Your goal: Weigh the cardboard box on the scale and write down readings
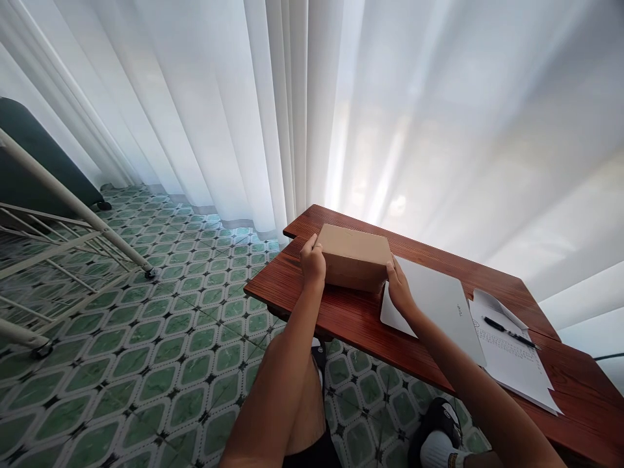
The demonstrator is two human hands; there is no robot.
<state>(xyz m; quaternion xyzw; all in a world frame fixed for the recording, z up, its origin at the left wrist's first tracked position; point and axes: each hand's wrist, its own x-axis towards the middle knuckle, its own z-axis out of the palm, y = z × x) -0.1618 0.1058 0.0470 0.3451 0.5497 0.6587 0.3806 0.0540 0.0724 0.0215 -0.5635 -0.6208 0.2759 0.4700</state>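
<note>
A closed brown cardboard box is between my two hands, over the left part of the dark red wooden table. My left hand grips its left end, the fingers closed along the side. At the opposite end, my right hand presses against the right side with its fingers near the top edge. Whether the box's underside rests fully on the wood cannot be made out. Just right of the box lies a closed silver laptop, partly covered by my right hand and forearm.
Printed or written paper sheets lie right of the laptop, with a black pen on top. White curtains hang behind the table. A white wheeled metal rack and a dark green suitcase-like object stand on the green tiled floor.
</note>
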